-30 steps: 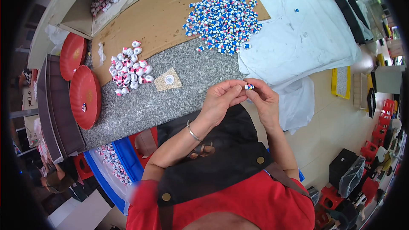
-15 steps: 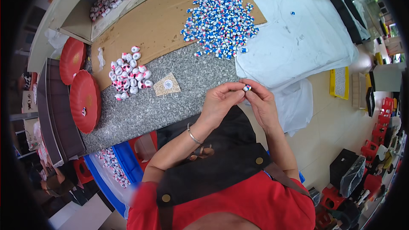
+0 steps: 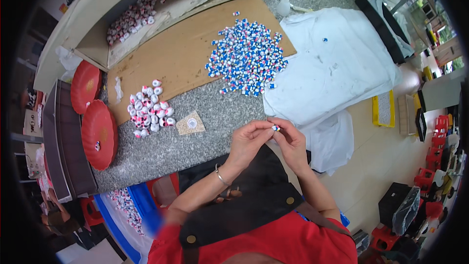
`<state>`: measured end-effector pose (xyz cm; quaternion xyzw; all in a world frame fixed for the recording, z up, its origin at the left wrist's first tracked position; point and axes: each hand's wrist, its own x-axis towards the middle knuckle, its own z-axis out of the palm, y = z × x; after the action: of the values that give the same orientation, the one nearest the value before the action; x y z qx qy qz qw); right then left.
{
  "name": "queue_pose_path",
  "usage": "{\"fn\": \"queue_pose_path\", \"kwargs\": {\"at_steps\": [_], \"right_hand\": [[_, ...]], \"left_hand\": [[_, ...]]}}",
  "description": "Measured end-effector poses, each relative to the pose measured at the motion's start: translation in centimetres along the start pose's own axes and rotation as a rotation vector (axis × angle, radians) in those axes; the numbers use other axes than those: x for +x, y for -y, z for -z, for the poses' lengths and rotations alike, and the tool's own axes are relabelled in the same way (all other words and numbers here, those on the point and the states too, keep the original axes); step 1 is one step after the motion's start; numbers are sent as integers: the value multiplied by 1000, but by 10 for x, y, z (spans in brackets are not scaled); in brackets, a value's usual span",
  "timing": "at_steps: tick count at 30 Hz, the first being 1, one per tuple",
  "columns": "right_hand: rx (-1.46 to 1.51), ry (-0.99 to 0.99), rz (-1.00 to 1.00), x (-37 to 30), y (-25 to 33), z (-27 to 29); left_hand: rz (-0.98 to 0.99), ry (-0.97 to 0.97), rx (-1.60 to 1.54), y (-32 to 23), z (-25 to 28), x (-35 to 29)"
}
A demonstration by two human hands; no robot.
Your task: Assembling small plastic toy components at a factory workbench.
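Note:
Between the fingertips of my left hand (image 3: 245, 145) and my right hand (image 3: 293, 146) is a tiny blue-and-white piece (image 3: 275, 128) with some colored spots. Both hands pinch it just in front of the counter's edge; its finer detail is too small to make out. Beyond them, a heap of similar small blue-and-white pieces (image 3: 248, 56) covers part of a cardboard sheet (image 3: 161, 56) and the grey counter. To the left lies a cluster of larger white rounded pieces (image 3: 155, 112) with pink and black marks. Beside that cluster is a tan card (image 3: 199, 127) bearing a round white disc (image 3: 192, 122).
Two red scalloped trays (image 3: 101, 142) stand at the left, the nearer holding a small piece. White cloth (image 3: 337, 58) drapes the counter's right side. A shelf (image 3: 168, 14) with more white pieces runs along the back. Below the counter is a blue bin (image 3: 141, 200).
The view has tilted, so the counter and my hands appear lower and more of the shelf shows. Both hands keep their pinch on the tiny piece.

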<state>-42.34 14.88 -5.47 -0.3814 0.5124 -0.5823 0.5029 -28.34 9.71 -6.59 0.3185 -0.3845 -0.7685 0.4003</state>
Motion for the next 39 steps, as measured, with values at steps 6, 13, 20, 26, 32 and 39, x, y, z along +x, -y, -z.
{"fn": "queue_pose_path", "kwargs": {"at_steps": [6, 13, 20, 26, 32, 39], "right_hand": [[-139, -134, 162, 32, 41, 29], [-298, -314, 112, 141, 49, 125], [-635, -598, 133, 223, 51, 212], [-791, -636, 195, 299, 46, 258], [-1033, -591, 267, 365, 49, 245], [-1072, -670, 236, 423, 50, 262]], "left_hand": [[43, 27, 56, -24, 3, -2], [-111, 35, 275, -48, 27, -21], [-149, -231, 384, -69, 57, -44], [-286, -307, 852, -54, 44, -51], [-584, -288, 1269, -31, 46, -60], [-587, -344, 1354, -8, 50, -44]]}}
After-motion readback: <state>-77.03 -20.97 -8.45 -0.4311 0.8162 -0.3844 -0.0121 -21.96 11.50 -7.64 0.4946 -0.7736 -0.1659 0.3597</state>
